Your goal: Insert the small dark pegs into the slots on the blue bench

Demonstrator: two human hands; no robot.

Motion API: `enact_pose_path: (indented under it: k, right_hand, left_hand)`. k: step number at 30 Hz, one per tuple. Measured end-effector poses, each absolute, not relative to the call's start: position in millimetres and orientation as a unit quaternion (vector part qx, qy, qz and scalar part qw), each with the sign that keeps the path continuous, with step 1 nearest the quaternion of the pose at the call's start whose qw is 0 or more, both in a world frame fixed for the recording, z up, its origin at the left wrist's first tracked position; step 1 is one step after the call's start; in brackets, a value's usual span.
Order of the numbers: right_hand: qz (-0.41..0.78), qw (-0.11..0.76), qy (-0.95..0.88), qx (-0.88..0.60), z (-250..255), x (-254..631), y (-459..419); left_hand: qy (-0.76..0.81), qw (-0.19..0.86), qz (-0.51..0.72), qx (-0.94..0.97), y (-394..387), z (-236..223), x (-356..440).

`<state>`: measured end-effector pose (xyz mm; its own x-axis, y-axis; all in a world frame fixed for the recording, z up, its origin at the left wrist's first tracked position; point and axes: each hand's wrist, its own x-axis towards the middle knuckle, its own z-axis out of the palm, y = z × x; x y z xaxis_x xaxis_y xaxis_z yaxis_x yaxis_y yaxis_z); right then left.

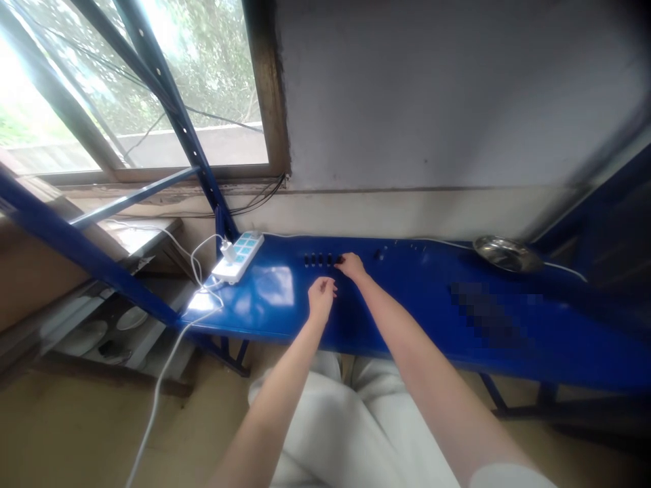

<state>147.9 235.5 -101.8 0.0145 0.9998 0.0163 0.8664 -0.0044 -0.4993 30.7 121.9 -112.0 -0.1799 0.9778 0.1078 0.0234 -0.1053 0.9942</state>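
Note:
Several small dark pieces (320, 260) stand side by side in a short row on the blue table (417, 318). At the right end of that row, my right hand (350, 265) has its fingers closed on a small black piece (340, 259), too small to name more exactly. My left hand (321, 295) hovers just in front of the row, nearer to me, with its fingers curled in. Whatever it may hold is hidden by the fingers.
A white power strip (239, 257) with a plugged-in adapter lies at the table's left. Right of my hands are a few tiny parts (381, 253). A shiny metal dish (506, 253) sits at the back right. Blue frame posts (175, 102) rise at the left, by the window.

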Motion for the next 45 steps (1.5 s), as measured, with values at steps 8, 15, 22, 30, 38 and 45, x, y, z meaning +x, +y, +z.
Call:
enact_pose_path:
  k: [8, 15, 22, 30, 38, 45]
  right_hand:
    - [0.200, 0.161, -0.694, -0.672, -92, 147, 240]
    - [0.210, 0.158, -0.708, -0.655, -92, 145, 240]
    - [0.222, 0.178, -0.696, -0.659, -100, 150, 244]
    - [0.269, 0.189, -0.685, -0.650, -97, 153, 245]
    - [0.259, 0.171, -0.704, -0.639, -92, 154, 244]
    - [0.222, 0.169, -0.713, -0.643, -96, 149, 245]
  left_hand:
    - [0.522, 0.427, 0.563, 0.477, 121, -108, 31]
    - [0.519, 0.428, 0.568, 0.474, 121, -110, 31]
    - [0.522, 0.433, 0.563, 0.472, 120, -107, 31]
    - [0.525, 0.431, 0.561, 0.473, 119, -107, 30]
    - [0.522, 0.432, 0.562, 0.475, 120, -110, 29]
    - [0.523, 0.432, 0.561, 0.475, 121, -110, 29]
